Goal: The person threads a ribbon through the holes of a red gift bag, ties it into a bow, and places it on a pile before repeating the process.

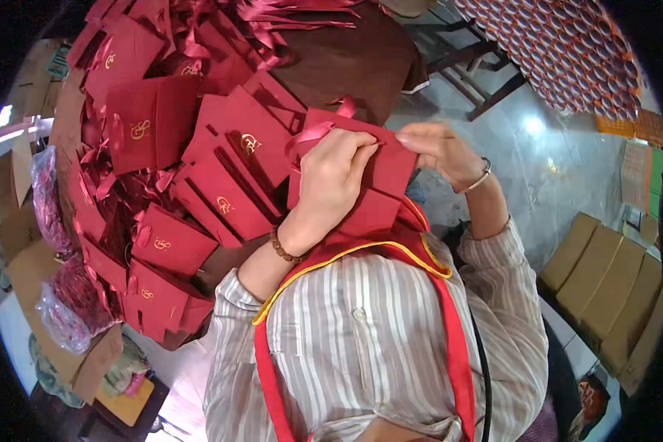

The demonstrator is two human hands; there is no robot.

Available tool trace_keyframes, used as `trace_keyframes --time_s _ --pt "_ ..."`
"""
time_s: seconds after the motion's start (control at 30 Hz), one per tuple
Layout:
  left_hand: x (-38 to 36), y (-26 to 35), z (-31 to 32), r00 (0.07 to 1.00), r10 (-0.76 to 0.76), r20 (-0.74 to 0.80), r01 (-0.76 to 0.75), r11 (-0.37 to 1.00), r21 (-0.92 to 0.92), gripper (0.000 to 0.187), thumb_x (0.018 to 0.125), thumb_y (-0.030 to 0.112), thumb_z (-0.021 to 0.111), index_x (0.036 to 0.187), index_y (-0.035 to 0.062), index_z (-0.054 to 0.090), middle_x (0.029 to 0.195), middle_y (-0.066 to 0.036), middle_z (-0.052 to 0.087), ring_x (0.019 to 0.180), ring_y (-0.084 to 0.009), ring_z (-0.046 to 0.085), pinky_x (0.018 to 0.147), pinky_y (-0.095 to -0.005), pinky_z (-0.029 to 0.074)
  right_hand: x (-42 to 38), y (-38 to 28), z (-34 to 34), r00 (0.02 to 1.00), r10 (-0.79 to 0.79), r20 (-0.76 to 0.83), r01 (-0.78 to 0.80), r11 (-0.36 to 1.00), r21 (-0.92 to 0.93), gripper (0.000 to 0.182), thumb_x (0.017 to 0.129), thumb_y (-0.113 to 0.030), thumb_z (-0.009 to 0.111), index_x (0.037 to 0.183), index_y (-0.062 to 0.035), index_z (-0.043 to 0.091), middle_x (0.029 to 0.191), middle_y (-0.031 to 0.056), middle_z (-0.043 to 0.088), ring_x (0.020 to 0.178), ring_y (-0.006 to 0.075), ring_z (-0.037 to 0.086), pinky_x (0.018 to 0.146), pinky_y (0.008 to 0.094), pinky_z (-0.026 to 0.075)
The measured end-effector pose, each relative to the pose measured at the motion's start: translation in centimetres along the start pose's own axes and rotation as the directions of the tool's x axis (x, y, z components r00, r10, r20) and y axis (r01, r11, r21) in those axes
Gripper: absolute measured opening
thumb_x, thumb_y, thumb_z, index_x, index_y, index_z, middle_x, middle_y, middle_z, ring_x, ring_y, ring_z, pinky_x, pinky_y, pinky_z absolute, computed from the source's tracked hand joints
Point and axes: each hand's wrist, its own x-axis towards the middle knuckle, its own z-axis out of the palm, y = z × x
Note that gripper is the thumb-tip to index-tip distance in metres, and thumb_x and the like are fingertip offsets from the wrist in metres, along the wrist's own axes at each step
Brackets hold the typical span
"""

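Note:
A red gift bag (387, 173) with a pink ribbon (313, 135) is held in front of my red apron, over the near edge of the brown-covered table. My left hand (331, 180) is closed on the upper left part of the bag, fingers bent and pressed together beside the ribbon. At the top right corner, my right hand (438, 151) pinches the bag's edge between thumb and fingers. Just left of my left hand lie several more red bags (225, 199) with gold printed emblems, some overlapping. What the left fingertips grip exactly is partly hidden.
Many red bags with ribbons (144, 132) cover the table's left side. Brown cloth (339, 62) shows at the back. Cardboard boxes (604, 276) stand on the floor at right. Orange-and-white round items (560, 51) fill the back right. Plastic-wrapped bundles (66, 302) lie at left.

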Motion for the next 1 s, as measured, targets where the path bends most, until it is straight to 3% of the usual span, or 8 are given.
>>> trace_keyframes --time_s 0.23,0.53,0.63,0.73,0.9,1.0 --pt "0.1 0.1 1.3 0.999 0.045 0.026 -0.047 0.995 0.093 0.007 0.077 0.001 0.064 0.082 -0.0010 0.060 0.075 -0.012 0.059 0.067 -0.0258 0.058 0.059 -0.0309 0.045 -0.3 0.6 -0.2 0.998 -0.061 0.005 0.061 0.998 0.026 0.029 0.090 -0.026 0.052 0.102 -0.0017 0.062 0.090 -0.0006 0.063 0.082 0.0058 0.057 0.070 0.0228 0.045" --pt "0.3 0.3 1.4 0.999 0.043 -0.013 -0.042 0.998 0.039 0.007 0.076 0.000 0.064 0.082 -0.0007 0.060 0.074 -0.013 0.058 0.065 -0.0258 0.058 0.058 -0.0314 0.045 -0.3 1.0 -0.7 0.998 -0.060 -0.005 0.060 0.998 -0.016 0.027 0.088 -0.029 0.053 0.100 -0.0067 0.064 0.088 -0.0046 0.062 0.078 0.0017 0.052 0.063 0.0179 0.037" --pt "0.3 0.4 1.3 1.000 0.028 0.002 -0.028 0.998 0.062 0.006 0.076 -0.001 0.063 0.080 -0.0009 0.058 0.073 -0.013 0.057 0.064 -0.0263 0.056 0.057 -0.0324 0.044 -0.6 0.1 -0.1 0.997 -0.054 -0.056 0.048 0.993 -0.105 0.029 0.090 -0.029 0.052 0.099 -0.0040 0.064 0.087 -0.0042 0.061 0.079 0.0036 0.052 0.066 0.0206 0.039" --pt "0.5 0.7 1.2 1.000 0.029 0.006 -0.029 0.997 0.071 0.006 0.075 -0.003 0.062 0.078 -0.0008 0.057 0.071 -0.013 0.056 0.061 -0.0269 0.055 0.055 -0.0333 0.043 -1.3 -0.4 0.7 0.988 -0.156 -0.011 0.151 0.970 -0.193 0.023 0.092 -0.024 0.050 0.095 -0.0031 0.060 0.087 -0.0039 0.057 0.080 0.0061 0.050 0.072 0.0223 0.040" --pt "0.7 1.2 0.8 0.999 0.011 0.040 -0.014 0.996 0.087 0.008 0.074 -0.004 0.061 0.079 -0.0004 0.056 0.077 -0.015 0.056 0.063 -0.0274 0.054 0.057 -0.0333 0.043 -1.6 -0.5 1.1 0.930 -0.368 0.020 0.315 0.765 -0.562 0.026 0.092 -0.020 0.048 0.096 0.0038 0.057 0.083 0.0020 0.055 0.077 0.0103 0.049 0.071 0.0234 0.038" --pt "1.0 2.1 0.7 1.000 0.011 0.016 -0.012 0.998 0.069 0.008 0.074 -0.004 0.061 0.078 -0.0004 0.055 0.086 -0.017 0.056 0.068 -0.0285 0.055 0.060 -0.0332 0.044 -1.8 -0.7 1.4 0.920 -0.391 0.021 0.337 0.764 -0.551 0.025 0.092 -0.018 0.047 0.098 0.0042 0.057 0.081 0.0058 0.053 0.077 0.0132 0.049 0.071 0.0248 0.039"
